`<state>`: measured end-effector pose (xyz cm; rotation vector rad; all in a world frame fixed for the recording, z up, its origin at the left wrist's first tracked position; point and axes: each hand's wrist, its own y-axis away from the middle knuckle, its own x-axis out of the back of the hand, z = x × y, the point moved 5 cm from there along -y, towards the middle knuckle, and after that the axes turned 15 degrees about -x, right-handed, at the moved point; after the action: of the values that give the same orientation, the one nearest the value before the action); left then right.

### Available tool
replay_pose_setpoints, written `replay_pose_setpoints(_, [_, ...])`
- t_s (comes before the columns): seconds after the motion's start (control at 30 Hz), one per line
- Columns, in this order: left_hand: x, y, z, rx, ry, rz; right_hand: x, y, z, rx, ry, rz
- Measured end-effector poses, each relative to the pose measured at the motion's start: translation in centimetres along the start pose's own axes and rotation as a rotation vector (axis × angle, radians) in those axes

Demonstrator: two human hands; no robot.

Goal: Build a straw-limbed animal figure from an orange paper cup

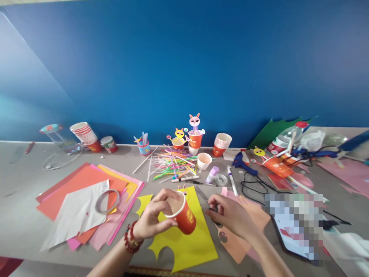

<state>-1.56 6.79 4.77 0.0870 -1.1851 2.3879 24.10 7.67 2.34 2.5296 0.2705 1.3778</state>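
Observation:
My left hand (157, 213) is closed round a red paper cup (187, 221) with a white rim, its fingers over the edge and inside. The cup tilts with its mouth toward the upper left. Beneath it lies a yellow paper sheet (198, 246) with rounded pieces cut out. Just behind the cup's rim shows a small yellow rabbit face (183, 192), partly covered. To the right, my right hand (225, 211) is curled round the dark handles of scissors (213, 209), whose thin blades point up and left. Under that hand is orange paper (236, 246) with a round hole.
Coloured straws (173, 165) lie in a pile behind the cup. Decorated rabbit cups (195, 140) stand against the blue wall. At right are a glue gun (245, 163), its cable and a phone (296, 234). At left, a tape roll (107, 201) rests on paper sheets (69, 184).

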Motion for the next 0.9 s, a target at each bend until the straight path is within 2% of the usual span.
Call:
replay_pose_setpoints(0.13, [-0.1, 0.1, -0.5, 0.056, 0.080, 0.041, -1.9, 2.0, -3.6, 0.270, -0.440, -0.168])
replay_pose_setpoints(0.2, [-0.3, 0.1, -0.4, 0.060, 0.070, 0.042, -3.1, 2.4, -4.7, 0.279, -0.474, -0.194])
replay_pose_setpoints(0.3, [-0.6, 0.3, -0.4, 0.084, 0.035, 0.113, -4.3, 2.2, -5.1, 0.219, -0.455, -0.096])
replay_pose_setpoints(0.4, [-1.0, 1.0, -0.9, 0.181, 0.112, 0.243, -4.8, 2.1, -4.8, 0.218, -0.582, 0.008])
replay_pose_setpoints(0.47, [-1.8, 1.6, -1.4, 0.289, 0.260, 0.267, -5.5, 2.1, -4.9, 0.257, -0.764, -0.086])
replay_pose_setpoints(0.57, [-3.2, 2.5, -2.0, 0.469, 0.478, 0.277, -6.6, 2.3, -5.5, 0.299, -1.080, -0.413])
replay_pose_setpoints(0.63, [-3.7, 2.9, -2.1, 0.535, 0.559, 0.313, -7.1, 2.3, -5.6, 0.275, -1.229, -0.547])
replay_pose_setpoints(0.77, [-4.0, 2.6, -1.9, 0.519, 0.538, 0.353, -8.2, 1.7, -4.9, 0.158, -1.355, -0.583])
replay_pose_setpoints(0.9, [-3.7, 1.9, -1.4, 0.446, 0.305, 0.336, -8.8, 1.4, -4.5, 0.110, -1.349, -0.559])
